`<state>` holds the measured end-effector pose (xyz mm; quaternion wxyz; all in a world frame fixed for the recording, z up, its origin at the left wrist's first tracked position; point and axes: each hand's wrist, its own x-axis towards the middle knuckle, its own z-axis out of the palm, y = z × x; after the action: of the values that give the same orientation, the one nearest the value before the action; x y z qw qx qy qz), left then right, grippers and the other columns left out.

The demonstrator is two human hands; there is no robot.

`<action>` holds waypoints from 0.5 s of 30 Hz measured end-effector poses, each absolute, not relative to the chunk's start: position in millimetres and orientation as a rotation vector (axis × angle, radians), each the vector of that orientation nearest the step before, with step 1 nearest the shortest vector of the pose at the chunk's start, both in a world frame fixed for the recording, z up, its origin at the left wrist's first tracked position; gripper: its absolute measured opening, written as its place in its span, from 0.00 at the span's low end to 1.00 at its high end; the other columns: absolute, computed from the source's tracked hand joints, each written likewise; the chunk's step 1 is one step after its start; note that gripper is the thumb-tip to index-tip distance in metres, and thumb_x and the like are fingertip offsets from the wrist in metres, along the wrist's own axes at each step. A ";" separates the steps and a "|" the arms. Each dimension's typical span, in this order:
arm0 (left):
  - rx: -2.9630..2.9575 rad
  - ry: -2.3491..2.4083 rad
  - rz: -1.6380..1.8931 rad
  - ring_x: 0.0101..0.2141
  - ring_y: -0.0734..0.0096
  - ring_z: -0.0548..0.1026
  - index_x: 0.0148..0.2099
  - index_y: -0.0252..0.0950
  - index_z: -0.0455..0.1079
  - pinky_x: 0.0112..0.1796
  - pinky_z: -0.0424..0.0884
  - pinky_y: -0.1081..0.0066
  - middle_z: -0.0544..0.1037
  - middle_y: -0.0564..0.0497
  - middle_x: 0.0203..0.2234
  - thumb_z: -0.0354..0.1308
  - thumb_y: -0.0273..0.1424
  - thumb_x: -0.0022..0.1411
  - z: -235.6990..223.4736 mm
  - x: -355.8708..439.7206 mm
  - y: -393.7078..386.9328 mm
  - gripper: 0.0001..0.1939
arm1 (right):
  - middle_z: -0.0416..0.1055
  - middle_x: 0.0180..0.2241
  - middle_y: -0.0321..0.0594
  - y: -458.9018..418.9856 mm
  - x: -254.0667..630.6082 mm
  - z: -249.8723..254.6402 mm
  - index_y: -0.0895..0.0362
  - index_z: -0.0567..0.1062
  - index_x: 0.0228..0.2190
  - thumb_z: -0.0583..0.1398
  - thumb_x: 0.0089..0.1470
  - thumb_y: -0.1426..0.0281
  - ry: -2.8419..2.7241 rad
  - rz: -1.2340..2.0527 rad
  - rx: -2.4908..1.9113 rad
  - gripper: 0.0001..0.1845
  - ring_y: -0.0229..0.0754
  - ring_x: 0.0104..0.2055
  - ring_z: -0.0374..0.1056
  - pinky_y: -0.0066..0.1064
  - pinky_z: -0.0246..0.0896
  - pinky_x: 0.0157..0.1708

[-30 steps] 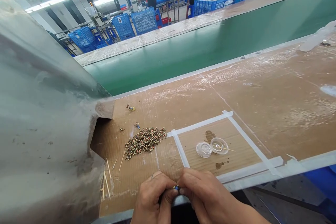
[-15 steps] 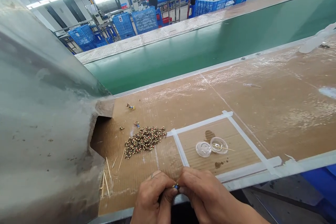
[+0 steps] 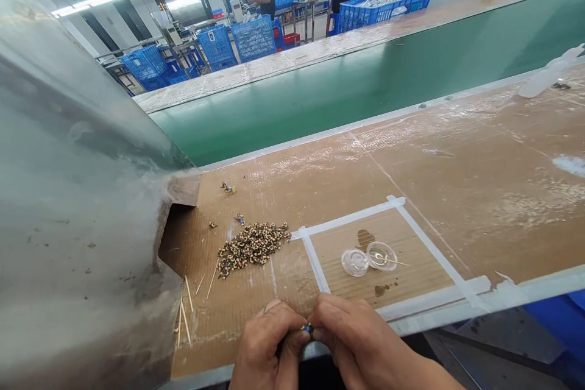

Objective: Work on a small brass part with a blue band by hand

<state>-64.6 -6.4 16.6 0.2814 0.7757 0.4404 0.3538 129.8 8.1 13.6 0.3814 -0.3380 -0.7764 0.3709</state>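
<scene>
Both hands, the left hand (image 3: 269, 347) and the right hand (image 3: 354, 341), pinch with their fingers one tiny blue and yellow part (image 3: 308, 328) at the near edge of the brown cardboard-covered bench (image 3: 457, 164). A pile of small brown parts (image 3: 251, 244) lies beyond them.

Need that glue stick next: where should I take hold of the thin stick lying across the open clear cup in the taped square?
Pinch the thin stick by its right end, which juts past the rim of the clear cup, coming from the right and above. That end overhangs the cardboard; the other end sits inside the cup.
</scene>
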 end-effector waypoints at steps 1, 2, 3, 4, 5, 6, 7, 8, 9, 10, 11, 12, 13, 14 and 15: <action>2.079 1.178 0.954 0.26 0.72 0.73 0.38 0.40 0.68 0.29 0.67 0.73 0.75 0.55 0.25 0.54 0.22 0.69 16.5 -64.5 -6.6 0.08 | 0.64 0.27 0.32 7.8 129.4 13.4 0.51 0.59 0.32 0.48 0.55 0.81 -1.985 0.943 -0.870 0.12 0.38 0.27 0.59 0.28 0.50 0.26; 2.084 1.174 0.954 0.26 0.72 0.73 0.38 0.40 0.68 0.29 0.67 0.73 0.75 0.55 0.25 0.54 0.22 0.68 16.5 -64.5 -6.9 0.08 | 0.64 0.27 0.32 7.5 129.2 13.0 0.51 0.59 0.32 0.48 0.55 0.81 -1.991 0.940 -0.879 0.12 0.38 0.27 0.59 0.28 0.50 0.26; 2.091 1.171 0.953 0.26 0.72 0.73 0.38 0.40 0.68 0.28 0.67 0.73 0.75 0.55 0.25 0.54 0.22 0.68 16.7 -64.4 -7.0 0.08 | 0.63 0.27 0.32 7.5 129.1 12.4 0.51 0.58 0.31 0.48 0.55 0.81 -1.998 0.939 -0.883 0.11 0.38 0.26 0.58 0.28 0.49 0.26; 2.096 1.168 0.953 0.26 0.72 0.73 0.38 0.40 0.68 0.28 0.67 0.73 0.75 0.54 0.25 0.54 0.22 0.68 17.0 -64.3 -7.0 0.08 | 0.63 0.26 0.32 7.8 129.0 11.7 0.51 0.58 0.31 0.48 0.55 0.81 -2.000 0.940 -0.885 0.11 0.38 0.26 0.58 0.28 0.49 0.26; 2.096 1.171 0.952 0.26 0.72 0.73 0.37 0.40 0.68 0.28 0.67 0.73 0.75 0.55 0.25 0.54 0.22 0.68 17.3 -64.2 -6.9 0.08 | 0.63 0.26 0.32 8.3 129.1 11.2 0.51 0.58 0.31 0.48 0.56 0.80 -1.999 0.949 -0.886 0.11 0.38 0.26 0.57 0.28 0.49 0.26; 2.093 1.172 0.956 0.25 0.73 0.73 0.37 0.40 0.68 0.28 0.67 0.74 0.75 0.55 0.25 0.54 0.22 0.68 17.8 -64.1 -6.7 0.08 | 0.63 0.26 0.32 8.9 129.2 10.8 0.51 0.58 0.31 0.48 0.56 0.80 -1.994 0.957 -0.881 0.11 0.37 0.26 0.57 0.28 0.48 0.25; 2.088 1.172 0.961 0.26 0.73 0.73 0.37 0.40 0.68 0.28 0.67 0.74 0.75 0.55 0.25 0.54 0.22 0.68 18.2 -64.1 -6.5 0.08 | 0.63 0.27 0.31 9.5 129.4 10.6 0.51 0.58 0.31 0.48 0.56 0.80 -1.987 0.965 -0.874 0.11 0.37 0.26 0.57 0.28 0.48 0.25; 2.080 1.171 0.963 0.26 0.73 0.72 0.38 0.40 0.68 0.28 0.67 0.75 0.74 0.56 0.25 0.54 0.22 0.68 18.6 -64.1 -6.4 0.08 | 0.63 0.27 0.31 9.8 129.7 10.6 0.51 0.58 0.31 0.48 0.56 0.80 -1.983 0.969 -0.866 0.11 0.37 0.26 0.58 0.28 0.48 0.25; 2.074 1.169 0.964 0.26 0.74 0.72 0.38 0.41 0.68 0.29 0.67 0.75 0.74 0.56 0.25 0.54 0.22 0.68 18.9 -64.2 -6.3 0.08 | 0.63 0.27 0.32 10.0 130.0 10.7 0.51 0.59 0.32 0.48 0.56 0.80 -1.981 0.968 -0.860 0.11 0.37 0.26 0.58 0.28 0.49 0.26; 2.072 1.164 0.964 0.26 0.74 0.72 0.38 0.41 0.68 0.29 0.67 0.75 0.74 0.56 0.25 0.54 0.22 0.68 18.9 -64.3 -6.4 0.08 | 0.64 0.27 0.32 9.9 130.2 11.1 0.51 0.59 0.32 0.48 0.55 0.81 -1.980 0.966 -0.860 0.11 0.37 0.26 0.58 0.28 0.49 0.26; 2.072 1.160 0.966 0.26 0.74 0.73 0.39 0.41 0.68 0.29 0.67 0.75 0.74 0.56 0.25 0.54 0.22 0.68 18.8 -64.5 -6.5 0.08 | 0.64 0.28 0.32 9.6 130.5 11.5 0.51 0.59 0.33 0.48 0.55 0.81 -1.982 0.964 -0.854 0.11 0.38 0.27 0.59 0.28 0.50 0.26; 2.075 1.158 0.969 0.26 0.74 0.73 0.39 0.41 0.68 0.29 0.67 0.75 0.74 0.56 0.25 0.54 0.21 0.68 18.4 -64.8 -6.6 0.08 | 0.64 0.28 0.32 9.2 130.6 11.9 0.51 0.59 0.33 0.48 0.55 0.81 -1.983 0.961 -0.846 0.11 0.38 0.27 0.58 0.28 0.50 0.27; 2.077 1.161 0.973 0.26 0.74 0.73 0.39 0.41 0.68 0.29 0.67 0.75 0.74 0.56 0.25 0.54 0.21 0.68 18.0 -65.2 -6.8 0.08 | 0.64 0.28 0.32 8.9 130.6 12.5 0.51 0.59 0.33 0.49 0.55 0.81 -1.982 0.961 -0.837 0.12 0.38 0.27 0.58 0.28 0.50 0.27; 2.081 1.167 0.976 0.26 0.73 0.73 0.39 0.41 0.67 0.29 0.67 0.75 0.74 0.57 0.25 0.54 0.21 0.68 17.4 -65.6 -6.9 0.08 | 0.64 0.28 0.31 8.6 130.5 13.0 0.51 0.59 0.33 0.49 0.54 0.81 -1.979 0.961 -0.827 0.12 0.37 0.27 0.58 0.28 0.50 0.26; 2.084 1.171 0.975 0.26 0.73 0.73 0.39 0.41 0.67 0.29 0.66 0.74 0.74 0.57 0.25 0.54 0.22 0.68 16.9 -66.0 -6.9 0.08 | 0.63 0.28 0.31 8.6 130.4 13.5 0.51 0.58 0.33 0.49 0.54 0.81 -1.974 0.962 -0.812 0.12 0.37 0.26 0.57 0.27 0.50 0.26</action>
<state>-66.0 -6.9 16.9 0.2764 0.7757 0.4360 0.3631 130.4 8.6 13.5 0.3897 -0.3193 -0.7766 0.3783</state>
